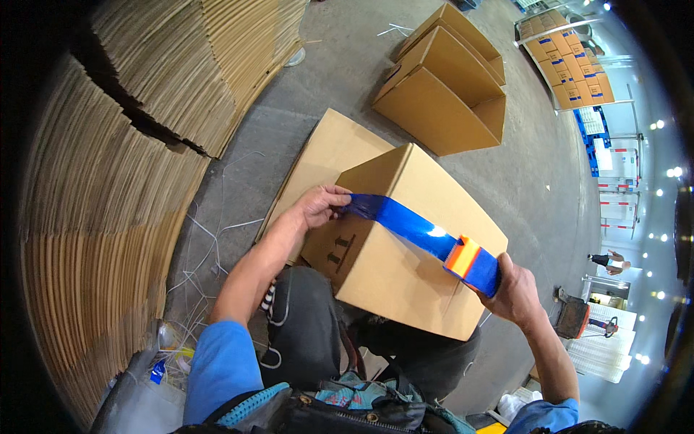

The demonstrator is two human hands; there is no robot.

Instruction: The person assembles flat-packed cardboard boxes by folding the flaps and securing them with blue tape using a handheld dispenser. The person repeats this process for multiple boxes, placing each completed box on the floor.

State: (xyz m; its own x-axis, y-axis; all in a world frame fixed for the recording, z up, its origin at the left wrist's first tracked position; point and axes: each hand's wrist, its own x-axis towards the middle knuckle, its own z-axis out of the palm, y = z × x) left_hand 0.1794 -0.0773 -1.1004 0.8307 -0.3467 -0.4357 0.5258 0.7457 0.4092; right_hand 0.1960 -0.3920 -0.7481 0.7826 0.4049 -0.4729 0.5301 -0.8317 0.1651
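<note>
A cardboard box [412, 271] stands before my knees, with black print on its left side. Blue packing tape [410, 221] runs across its upward face and bends over the left edge. At that left side, my left hand [321, 206] pinches the tape's loose end between thumb and fingers. My right hand [515, 293] grips an orange tape dispenser [462, 258] holding a blue roll, close above the box's right part. The tape stretches from the dispenser's toothed edge towards my left hand. Flat cardboard [341, 138] lies behind the box, partly hidden by it.
Tall stacks of flattened cardboard [108, 260] rise at the left. Two open boxes [442, 97] stand on the floor ahead. White strapping scraps [209, 238] litter the floor. Far right are a loaded pallet of boxes [569, 65], a pallet jack [574, 314] and a person [610, 261].
</note>
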